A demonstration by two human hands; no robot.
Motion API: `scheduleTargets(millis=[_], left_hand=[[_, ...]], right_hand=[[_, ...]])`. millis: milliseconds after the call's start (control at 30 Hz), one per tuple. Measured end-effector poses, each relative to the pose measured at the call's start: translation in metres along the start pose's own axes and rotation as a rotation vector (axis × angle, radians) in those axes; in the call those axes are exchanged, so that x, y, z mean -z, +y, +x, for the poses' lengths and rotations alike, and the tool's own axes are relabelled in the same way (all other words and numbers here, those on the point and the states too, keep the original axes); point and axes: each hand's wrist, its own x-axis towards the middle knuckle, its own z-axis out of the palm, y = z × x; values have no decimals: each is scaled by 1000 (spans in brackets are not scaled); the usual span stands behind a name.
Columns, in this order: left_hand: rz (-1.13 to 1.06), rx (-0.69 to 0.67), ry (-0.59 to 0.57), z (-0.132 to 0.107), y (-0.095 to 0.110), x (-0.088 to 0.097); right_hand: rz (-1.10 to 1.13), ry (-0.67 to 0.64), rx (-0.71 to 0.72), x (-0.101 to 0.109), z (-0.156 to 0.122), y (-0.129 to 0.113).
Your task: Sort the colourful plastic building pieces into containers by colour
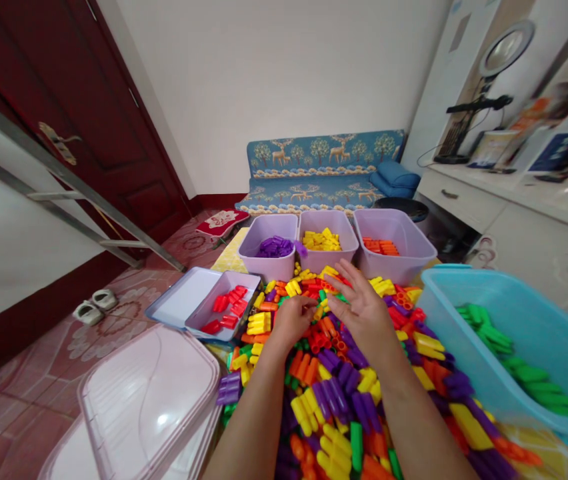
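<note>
A large heap of plastic tube-shaped pieces (331, 393) in yellow, purple, orange, red and green spreads below my hands. My left hand (293, 321) is over the middle of the heap, fingers curled in; what they hold, if anything, is hidden. Beside its fingertips lies a yellow piece (321, 310). My right hand (360, 303) is held just above the pieces, with its fingers apart and nothing in them. A blurred purple piece (301, 249) shows at the rim between the bin of purple pieces (271, 269) and the bin of yellow pieces (331, 259).
A third lilac bin (399, 263) contains orange pieces. On the right stands a blue tub (494, 367) with green pieces; on the left, a shallow box (199, 319) with red ones. Stacked lids (149, 393) lie at the front left. A ladder (79, 187) leans beside the door.
</note>
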Motion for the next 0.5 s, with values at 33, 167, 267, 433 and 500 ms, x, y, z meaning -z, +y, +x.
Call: scheduleTargets(millis=[33, 167, 267, 433, 500], left_hand=[[-2, 1, 1, 0, 0, 0], [-8, 19, 9, 0, -1, -1], [22, 25, 17, 0, 0, -1], [101, 13, -45, -5, 10, 5], [137, -26, -75, -7, 14, 8]], right_hand=[[37, 28, 21, -3, 0, 0], [-152, 118, -26, 15, 3, 13], [-536, 127, -73, 47, 4, 28], [-1022, -214, -374, 72, -2, 34], [-1026, -320, -415, 68, -6, 35]])
